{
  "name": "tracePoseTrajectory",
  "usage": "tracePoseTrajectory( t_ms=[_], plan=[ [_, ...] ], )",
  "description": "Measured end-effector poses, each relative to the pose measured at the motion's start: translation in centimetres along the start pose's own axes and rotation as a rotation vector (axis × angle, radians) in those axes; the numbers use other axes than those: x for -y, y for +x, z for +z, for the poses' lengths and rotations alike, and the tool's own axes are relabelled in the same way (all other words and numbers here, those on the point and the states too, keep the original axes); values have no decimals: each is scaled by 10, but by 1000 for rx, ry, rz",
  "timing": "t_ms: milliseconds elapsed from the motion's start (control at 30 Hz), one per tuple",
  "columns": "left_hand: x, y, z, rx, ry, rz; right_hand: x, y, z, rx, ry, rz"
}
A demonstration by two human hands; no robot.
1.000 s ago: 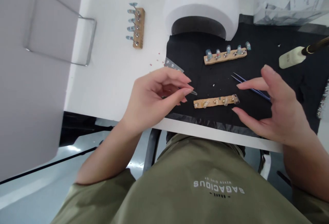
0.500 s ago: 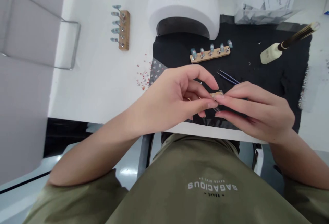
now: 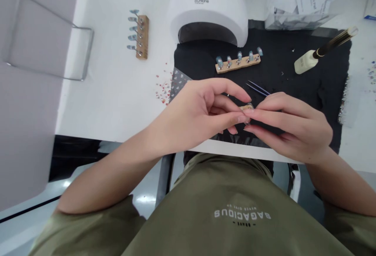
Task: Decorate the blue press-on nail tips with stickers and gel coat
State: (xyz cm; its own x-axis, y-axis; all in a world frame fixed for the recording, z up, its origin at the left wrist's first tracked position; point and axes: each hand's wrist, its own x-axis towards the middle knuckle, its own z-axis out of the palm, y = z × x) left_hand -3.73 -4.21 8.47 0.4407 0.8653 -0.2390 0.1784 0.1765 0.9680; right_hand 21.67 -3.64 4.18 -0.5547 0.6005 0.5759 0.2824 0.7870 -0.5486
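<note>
My left hand is closed around a small wooden nail-tip stand, most of it hidden by the fingers. My right hand meets it from the other side, its fingertips pinched at the stand's end. A small clear nail tip shows between the two hands, partly covered. Just beyond the right fingers lie dark blue tweezers on the black mat. Farther back on the mat, another wooden stand bears several decorated blue-grey nail tips.
A white nail lamp stands at the back. To the left is a wooden stand with more nail tips, near scattered red bits. On the right are a polish bottle and a clear box of alcohol pads.
The view has shifted slightly, so the objects on the table sit a little lower and more to the left. Both hands keep almost the same pose around the stand.
</note>
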Motion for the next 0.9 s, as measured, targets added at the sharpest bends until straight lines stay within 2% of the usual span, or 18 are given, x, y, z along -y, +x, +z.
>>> tracePoseTrajectory(
  t_ms=[300, 667, 767, 900],
  plan=[
    [8, 5, 11, -66, -193, -8, 0, -2, -1, -20, 67, 54],
    [12, 2, 17, -126, -245, 59, 3, -1, 4, -62, 68, 67],
    [11, 1, 16, -149, -188, 103, 3, -1, 5, -75, 49, 69],
    [14, -4, 7, -270, 85, 234, 2, 1, 4, -97, 4, 93]
  ],
)
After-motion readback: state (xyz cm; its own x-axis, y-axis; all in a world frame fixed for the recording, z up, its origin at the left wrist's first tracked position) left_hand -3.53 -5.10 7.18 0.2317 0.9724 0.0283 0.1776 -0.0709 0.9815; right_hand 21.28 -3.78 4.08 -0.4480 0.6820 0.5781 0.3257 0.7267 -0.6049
